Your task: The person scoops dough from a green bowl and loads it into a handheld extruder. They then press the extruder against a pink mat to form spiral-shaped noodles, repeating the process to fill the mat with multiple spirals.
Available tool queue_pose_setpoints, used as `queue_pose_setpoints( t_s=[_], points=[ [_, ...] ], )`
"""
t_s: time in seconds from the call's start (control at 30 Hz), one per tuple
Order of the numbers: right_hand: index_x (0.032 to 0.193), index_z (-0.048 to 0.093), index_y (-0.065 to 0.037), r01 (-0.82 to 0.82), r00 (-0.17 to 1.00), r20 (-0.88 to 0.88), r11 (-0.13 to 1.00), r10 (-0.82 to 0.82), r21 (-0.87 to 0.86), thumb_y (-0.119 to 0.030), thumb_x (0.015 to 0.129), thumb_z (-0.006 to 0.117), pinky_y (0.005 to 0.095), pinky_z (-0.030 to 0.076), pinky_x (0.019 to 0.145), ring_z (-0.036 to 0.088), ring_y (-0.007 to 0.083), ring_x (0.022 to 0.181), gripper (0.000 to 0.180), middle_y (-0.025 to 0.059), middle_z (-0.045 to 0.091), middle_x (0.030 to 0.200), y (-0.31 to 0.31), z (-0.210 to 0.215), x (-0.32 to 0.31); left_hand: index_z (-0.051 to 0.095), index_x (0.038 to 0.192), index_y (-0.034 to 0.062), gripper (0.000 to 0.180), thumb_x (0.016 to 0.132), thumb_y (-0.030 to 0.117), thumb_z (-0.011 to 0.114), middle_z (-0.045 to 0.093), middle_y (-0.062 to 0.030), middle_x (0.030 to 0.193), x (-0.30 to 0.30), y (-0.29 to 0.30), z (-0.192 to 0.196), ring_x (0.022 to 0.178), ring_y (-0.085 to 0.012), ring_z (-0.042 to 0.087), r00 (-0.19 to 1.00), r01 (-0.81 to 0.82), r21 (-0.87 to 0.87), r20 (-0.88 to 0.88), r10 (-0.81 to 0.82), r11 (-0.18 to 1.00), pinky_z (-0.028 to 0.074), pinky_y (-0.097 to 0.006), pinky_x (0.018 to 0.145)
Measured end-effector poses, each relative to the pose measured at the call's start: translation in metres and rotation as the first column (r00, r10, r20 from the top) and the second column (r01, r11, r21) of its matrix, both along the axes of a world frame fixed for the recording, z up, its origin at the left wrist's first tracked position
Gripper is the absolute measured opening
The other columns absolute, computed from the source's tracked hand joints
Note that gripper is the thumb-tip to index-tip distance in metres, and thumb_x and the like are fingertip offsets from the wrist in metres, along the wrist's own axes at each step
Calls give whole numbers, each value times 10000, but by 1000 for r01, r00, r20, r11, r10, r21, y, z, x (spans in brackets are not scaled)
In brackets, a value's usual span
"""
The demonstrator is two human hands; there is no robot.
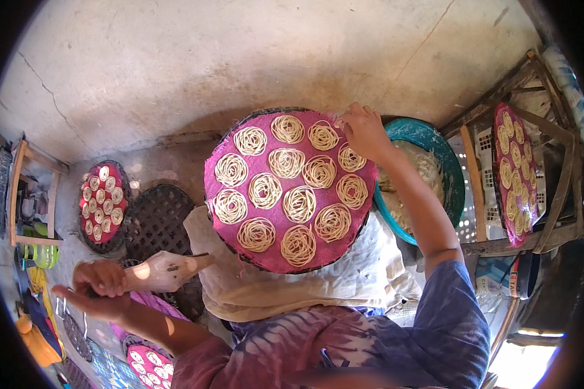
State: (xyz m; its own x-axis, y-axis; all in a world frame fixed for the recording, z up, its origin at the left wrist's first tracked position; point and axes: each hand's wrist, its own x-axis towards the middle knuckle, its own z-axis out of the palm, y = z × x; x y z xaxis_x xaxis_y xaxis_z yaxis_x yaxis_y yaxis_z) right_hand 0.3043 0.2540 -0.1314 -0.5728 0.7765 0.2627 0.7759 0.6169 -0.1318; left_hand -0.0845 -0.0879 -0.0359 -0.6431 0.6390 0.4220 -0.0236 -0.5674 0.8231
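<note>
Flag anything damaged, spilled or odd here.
Pale beige wall: thin dark cracks at upper left and upper right, so it looks damaged. Round magenta cloth under the pale noodle coils: ragged edge, looks frayed. No obvious spill.

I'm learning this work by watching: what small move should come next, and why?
Probably lay the piping bag aside, so the left hand can join the right hand at the round tray. Pale stringy coils crowd its pink cover, leaving little room for more; the bag is held off to its left, and the right hand is at its far right edge.
</note>
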Motion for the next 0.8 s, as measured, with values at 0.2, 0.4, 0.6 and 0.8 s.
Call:
queue_pose_setpoints(
  t_s=[0.2, 0.4, 0.6, 0.8],
  points=[
    [950, 704, -113, -80, 995, -68, 995, 76, -52, 41, 768, 564, 483, 417, 880, 540, 366, 1049, 277, 145, 569, 1120, -12, -3, -10, 352, 548, 120, 700, 982, 657, 237, 315, -17, 402, 1, 10, -18, 302, -100, 275, 995, -24, -28, 99, 26, 999, 264, -243, 289],
    [933, 710, -119, -88, 991, -100, 995, 91, 36, 36, 768, 577, 464, 411, 879, 542, 338, 1062, 262, 128, 570, 1133, -17, -10, -21, 348, 548, 122, 699, 982, 657, 234, 309, -14, 409, -1, 16, -21, 306, -100, 277, 996, 45, -26, 84, -42, 999, 280, -242, 296],
    [927, 720, -130, -27, 999, -31, 998, 28, 60, 17, 770, 598, 441, 402, 876, 541, 317, 1065, 247, 104, 577, 1137, -21, -9, -22, 343, 573, 120, 676, 984, 650, 254, 299, -3, 428, -1, 15, -19, 329, -96, 272, 994, 93, -7, 53, -93, 996, 248, -244, 313],
    [926, 719, -127, -61, 996, -53, 991, 68, 122, 18, 778, 603, 438, 413, 869, 554, 314, 1020, 238, 106, 582, 1119, -31, 5, -21, 347, 580, 124, 679, 973, 670, 255, 297, -7, 425, 5, 24, -27, 310, -97, 261, 977, -126, -35, 170, 131, 991, 266, -240, 295]
  ],
)
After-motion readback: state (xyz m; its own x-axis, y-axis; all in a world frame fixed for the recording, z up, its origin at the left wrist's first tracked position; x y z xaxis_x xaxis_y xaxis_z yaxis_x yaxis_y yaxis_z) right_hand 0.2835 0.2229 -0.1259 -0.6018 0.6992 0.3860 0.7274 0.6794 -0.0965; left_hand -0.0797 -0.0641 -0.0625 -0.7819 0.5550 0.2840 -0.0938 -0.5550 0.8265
